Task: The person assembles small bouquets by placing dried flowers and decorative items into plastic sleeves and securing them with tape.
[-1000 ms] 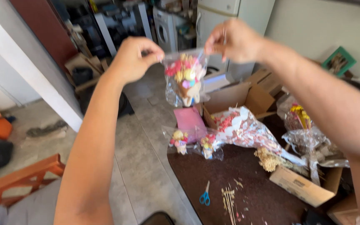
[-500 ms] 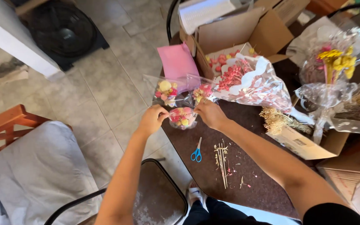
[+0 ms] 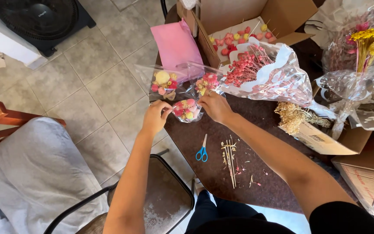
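Two hands pinch one small clear bag of pink and yellow dried flowers point(image 3: 187, 109): left hand point(image 3: 156, 117) and right hand point(image 3: 215, 106) clamped on its sides. It sits at the dark table's point(image 3: 260, 130) near edge, blue scissors point(image 3: 202, 152) just below.

Both arms outstretched; left hand point(image 3: 156, 118) and right hand point(image 3: 215, 106) pinched, knuckles up

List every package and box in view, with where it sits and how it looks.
Small clear bag of pink and yellow flowers: held between left hand and right hand.
Second clear flower bag: table's far left edge.
Open brown cardboard box: top centre, holding pink flower heads.
Flat brown box: right, under dried stems.
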